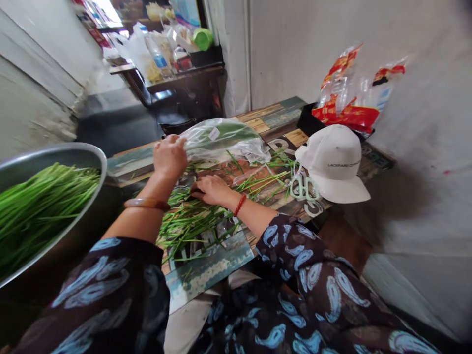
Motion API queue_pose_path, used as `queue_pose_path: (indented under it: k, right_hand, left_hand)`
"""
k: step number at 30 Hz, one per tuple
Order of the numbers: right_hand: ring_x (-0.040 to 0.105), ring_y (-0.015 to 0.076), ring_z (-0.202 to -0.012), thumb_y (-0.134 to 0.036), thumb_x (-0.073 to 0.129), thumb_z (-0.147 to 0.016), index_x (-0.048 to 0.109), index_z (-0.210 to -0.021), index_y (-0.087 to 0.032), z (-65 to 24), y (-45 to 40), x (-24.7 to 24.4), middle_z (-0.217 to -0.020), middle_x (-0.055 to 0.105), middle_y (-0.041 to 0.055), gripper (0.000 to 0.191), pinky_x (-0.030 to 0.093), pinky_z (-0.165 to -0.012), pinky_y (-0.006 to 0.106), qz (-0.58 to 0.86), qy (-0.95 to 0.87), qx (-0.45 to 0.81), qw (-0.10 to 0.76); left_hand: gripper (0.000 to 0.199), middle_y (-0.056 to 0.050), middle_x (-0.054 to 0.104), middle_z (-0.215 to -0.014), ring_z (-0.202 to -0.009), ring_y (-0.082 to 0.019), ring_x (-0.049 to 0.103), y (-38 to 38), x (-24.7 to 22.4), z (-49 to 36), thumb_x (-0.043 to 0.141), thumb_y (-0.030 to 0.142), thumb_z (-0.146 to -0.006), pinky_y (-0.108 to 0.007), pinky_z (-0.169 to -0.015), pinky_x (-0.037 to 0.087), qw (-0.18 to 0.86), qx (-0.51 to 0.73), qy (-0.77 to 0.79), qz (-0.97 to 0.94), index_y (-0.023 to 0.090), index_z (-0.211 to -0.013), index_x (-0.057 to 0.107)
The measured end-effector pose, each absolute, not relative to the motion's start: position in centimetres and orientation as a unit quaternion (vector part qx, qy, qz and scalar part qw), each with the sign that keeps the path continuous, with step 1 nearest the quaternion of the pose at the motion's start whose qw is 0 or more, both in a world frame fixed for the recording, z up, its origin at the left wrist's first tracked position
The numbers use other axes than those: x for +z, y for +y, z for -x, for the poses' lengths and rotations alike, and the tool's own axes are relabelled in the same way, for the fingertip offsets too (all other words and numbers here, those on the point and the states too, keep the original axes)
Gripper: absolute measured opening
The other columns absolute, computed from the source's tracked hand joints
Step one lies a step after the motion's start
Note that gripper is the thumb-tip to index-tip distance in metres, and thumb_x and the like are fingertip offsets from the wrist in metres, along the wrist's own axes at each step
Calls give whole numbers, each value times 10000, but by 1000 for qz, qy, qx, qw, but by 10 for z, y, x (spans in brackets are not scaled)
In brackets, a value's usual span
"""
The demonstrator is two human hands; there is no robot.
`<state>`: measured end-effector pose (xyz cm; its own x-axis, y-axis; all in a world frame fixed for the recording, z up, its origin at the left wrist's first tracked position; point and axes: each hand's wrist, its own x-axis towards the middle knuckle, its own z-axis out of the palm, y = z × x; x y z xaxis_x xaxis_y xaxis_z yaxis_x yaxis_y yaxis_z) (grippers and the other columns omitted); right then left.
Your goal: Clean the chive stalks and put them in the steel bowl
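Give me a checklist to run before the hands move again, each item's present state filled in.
1. Left hand at the edge of the clear plastic bag: ok.
2. Right hand at the loose green stalks: ok.
3. Right hand's grip firm: cannot tell, fingertips partly hidden.
4. Loose stalks gathered together: not ok, strewn across the table.
5. Scissors apart from both hands: ok, beside the white cap.

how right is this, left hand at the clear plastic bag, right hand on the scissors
The right hand is not on the scissors: the head view shows it at the green stalks. The left hand is at the clear plastic bag.
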<state>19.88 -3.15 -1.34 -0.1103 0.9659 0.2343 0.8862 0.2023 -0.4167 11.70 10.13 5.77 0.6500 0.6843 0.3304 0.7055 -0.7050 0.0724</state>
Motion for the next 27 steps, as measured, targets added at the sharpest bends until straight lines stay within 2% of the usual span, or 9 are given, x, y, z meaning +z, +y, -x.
queue_pose_path:
  k: [3, 6, 10, 13, 16, 18, 20, 23, 27]
  right_hand:
    - [629, 226, -1020, -391, 507, -977, 715, -1117, -238, -199, -31, -13, -1102, 705, 71, 294, 421, -819, 311, 629, -736, 85, 237]
    - [623, 224, -1029, -396, 491, -983, 708, -1119, -250, -200, -31, -13, -1119, 702, 61, 295, 422, -814, 310, 633, -734, 88, 231]
    - [623, 228, -1031, -401, 477, -988, 701, -1132, -240, -201, -32, -12, -1141, 698, 73, 311, 426, -812, 309, 630, -735, 92, 231]
    - [633, 228, -1024, -386, 497, -977, 714, -1103, -226, -200, -33, -13, -1126, 707, 83, 298, 430, -827, 312, 627, -735, 97, 241]
    - [642, 228, -1015, -370, 538, -953, 730, -1062, -220, -197, -31, -16, -1098, 723, 87, 267, 440, -854, 320, 627, -722, 125, 264]
    - [656, 209, -966, -340, 556, -939, 735, -1026, -209, -197, -27, -19, -1051, 739, 76, 239, 454, -838, 301, 628, -686, 167, 328]
    - [661, 183, -922, -310, 540, -937, 731, -987, -181, -200, -21, -21, -1007, 746, 71, 235, 466, -835, 275, 627, -609, 195, 445]
    - [650, 164, -882, -331, 524, -912, 705, -963, -144, -212, -12, -23, -973, 736, 77, 265, 483, -855, 268, 603, -439, 196, 636]
    - [649, 149, -873, -427, 577, -838, 658, -1049, -161, -234, -3, -28, -986, 713, 54, 349, 516, -834, 270, 507, -283, 253, 773]
  left_hand:
    - [254, -41, 682, -919, -893, -189, 582, 116, 63, -119, 412, 187, -894, -344, -794, 422, -47, -224, -427, 875, 137, -924, 660]
    - [207, 12, 598, -773, -786, -136, 514, 117, 66, -121, 431, 216, -900, -315, -717, 375, -76, -264, -427, 862, 146, -842, 617]
    - [174, 5, 586, -769, -823, -158, 536, 102, 62, -118, 466, 243, -902, -311, -743, 365, -50, -216, -414, 883, 168, -798, 584]
    - [220, -45, 660, -919, -905, -210, 588, 90, 59, -114, 502, 349, -910, -316, -783, 398, -30, -169, -437, 883, 166, -965, 612]
    - [388, -113, 689, -1030, -985, -276, 606, 86, 62, -110, 659, 426, -798, -340, -827, 425, -26, -129, -436, 890, 160, -1078, 626]
    - [302, -125, 701, -977, -979, -288, 608, 89, 66, -108, 674, 362, -771, -352, -839, 427, -44, -110, -428, 896, 158, -995, 664]
    - [154, -117, 696, -893, -941, -266, 604, 94, 70, -109, 598, 266, -800, -351, -842, 428, -60, -129, -449, 882, 157, -872, 680]
    - [140, -83, 660, -826, -879, -207, 588, 97, 74, -113, 523, 154, -771, -307, -825, 435, -116, -256, -461, 842, 152, -754, 662]
    - [115, -36, 619, -705, -694, -149, 577, 76, 66, -125, 498, 136, -708, -244, -659, 442, -377, -401, -389, 739, 153, -705, 612]
